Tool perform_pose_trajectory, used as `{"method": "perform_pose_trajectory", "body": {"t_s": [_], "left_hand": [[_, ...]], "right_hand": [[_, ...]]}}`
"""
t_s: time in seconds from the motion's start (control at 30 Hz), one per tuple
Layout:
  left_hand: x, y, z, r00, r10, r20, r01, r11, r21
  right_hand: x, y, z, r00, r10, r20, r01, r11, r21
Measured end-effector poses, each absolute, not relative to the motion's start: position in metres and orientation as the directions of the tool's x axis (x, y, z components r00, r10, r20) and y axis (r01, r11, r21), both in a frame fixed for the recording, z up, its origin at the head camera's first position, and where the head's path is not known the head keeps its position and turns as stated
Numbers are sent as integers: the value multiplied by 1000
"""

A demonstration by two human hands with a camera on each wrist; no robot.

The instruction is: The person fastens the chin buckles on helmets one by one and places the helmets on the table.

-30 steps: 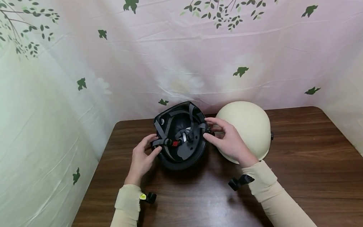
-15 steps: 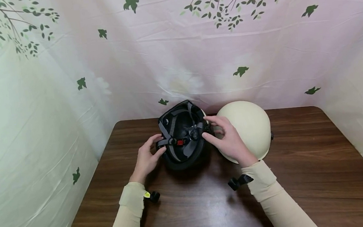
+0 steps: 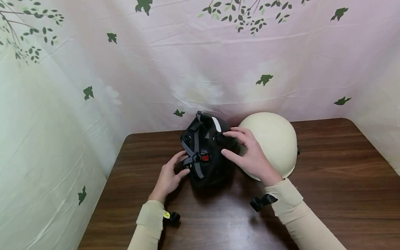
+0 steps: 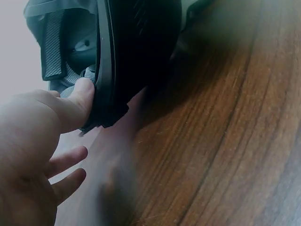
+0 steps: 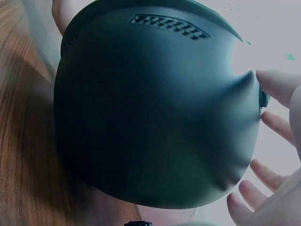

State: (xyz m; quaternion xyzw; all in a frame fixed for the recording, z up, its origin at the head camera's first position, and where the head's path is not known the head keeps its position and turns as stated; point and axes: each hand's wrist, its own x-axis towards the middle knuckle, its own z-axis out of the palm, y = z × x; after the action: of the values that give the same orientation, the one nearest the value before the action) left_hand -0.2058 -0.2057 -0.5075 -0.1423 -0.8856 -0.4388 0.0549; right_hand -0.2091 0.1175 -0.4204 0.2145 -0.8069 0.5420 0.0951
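Observation:
A black helmet (image 3: 216, 172) is tilted on the table, its hollow side with grey straps and a red buckle (image 3: 205, 158) facing left. My left hand (image 3: 169, 179) grips its left rim; in the left wrist view the thumb of that hand (image 4: 35, 120) presses on the edge of the helmet (image 4: 141, 47) beside a strap. At the opposite side, my right hand (image 3: 252, 155) holds the helmet with thumb and fingertips by a dark knob. The right wrist view has the smooth outer shell (image 5: 155, 108) in front of the right hand (image 5: 282, 193).
A cream helmet (image 3: 272, 134) lies dome up just right of the black one, partly behind my right hand. The brown wooden table (image 3: 343, 176) meets a pale patterned curtain (image 3: 194, 62) at the back.
The black helmet has turned so its hollow side faces more to the left and more outer shell shows. My left hand has moved right with its rim; my right hand has barely shifted.

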Motion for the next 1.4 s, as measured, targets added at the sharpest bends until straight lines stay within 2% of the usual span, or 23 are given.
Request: {"method": "perform_pose_trajectory", "body": {"t_s": [0.27, 0.57, 0.8, 0.97, 1.17, 1.4], "left_hand": [[-206, -204, -510, -962, 203, 183, 268, 572, 775], [-205, -202, -500, -959, 180, 219, 284, 593, 753], [-200, -188, -465, -928, 126, 350, 365, 489, 792], [-194, -165, -430, -884, 158, 440, 464, 407, 787], [-187, -142, -399, -880, 249, 404, 473, 379, 795], [-187, -133, -389, -881, 280, 381, 468, 390, 793]], "right_hand": [[-209, 112, -420, -878, -285, 385, -469, 345, -813], [-210, 109, -423, -862, -329, 385, -487, 332, -808], [-210, 111, -422, -867, -321, 382, -481, 338, -809], [-210, 110, -422, -866, -321, 383, -483, 342, -806], [-211, 111, -422, -871, -317, 376, -476, 347, -808], [-212, 111, -421, -870, -325, 370, -476, 358, -804]]}}
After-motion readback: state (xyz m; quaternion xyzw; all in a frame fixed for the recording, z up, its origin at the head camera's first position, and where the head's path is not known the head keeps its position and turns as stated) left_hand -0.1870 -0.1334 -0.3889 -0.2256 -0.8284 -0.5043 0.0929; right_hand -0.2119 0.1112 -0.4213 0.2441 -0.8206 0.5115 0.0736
